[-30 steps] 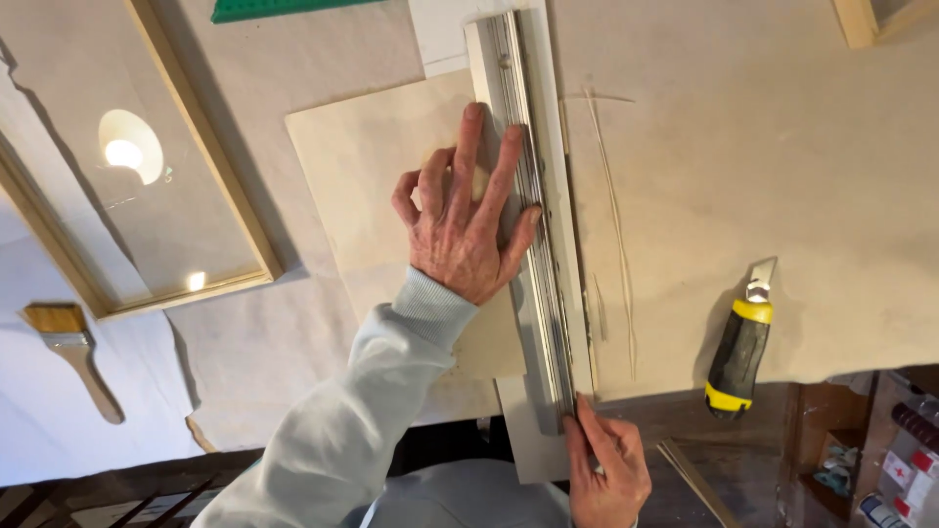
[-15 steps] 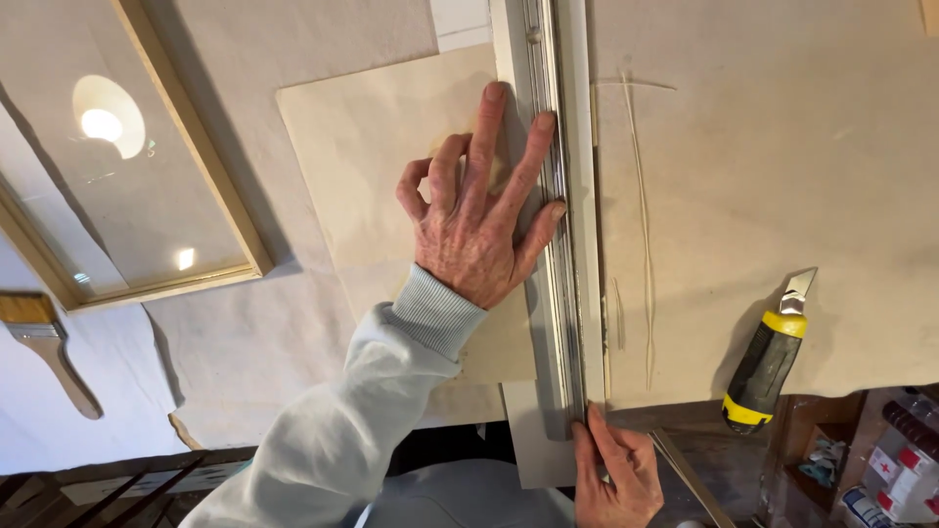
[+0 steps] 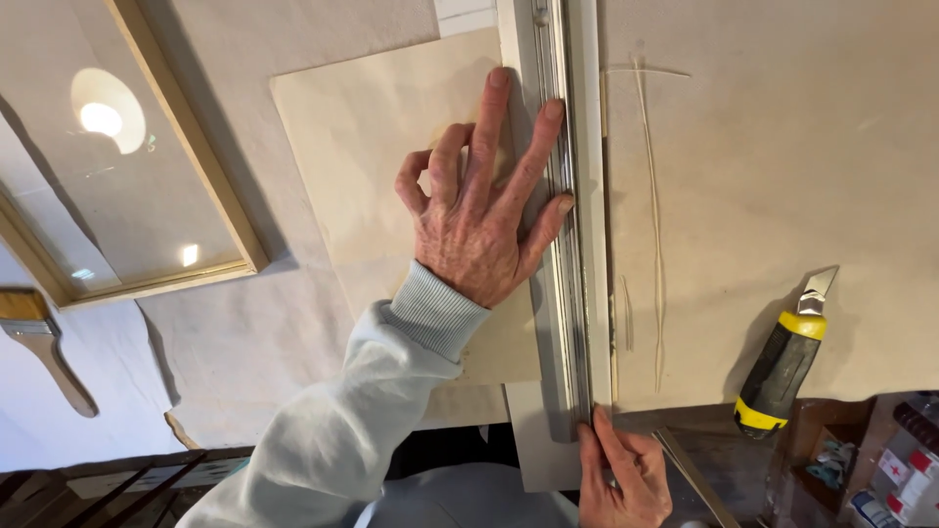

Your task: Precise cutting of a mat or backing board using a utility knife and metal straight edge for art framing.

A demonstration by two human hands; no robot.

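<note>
My left hand lies flat, fingers spread, pressing a long metal straightedge and the pale beige sheet under it. The straightedge runs from the top of the view down to the table's near edge. My right hand is at the bottom, its fingertips pinched on the straightedge's near end. A thin cut strip lies along the straightedge's right side. To the right stretches a larger beige sheet carrying a few thin slivers.
A yellow and black utility knife lies on the large sheet at the right, blade pointing away. A wood-framed glass pane sits at the left, and a paintbrush at the far left. Small bottles stand below the table edge, bottom right.
The view has shifted a little, so the knife and frame sit further out. My left hand stays on the straightedge; my right hand has dropped slightly towards its near end.
</note>
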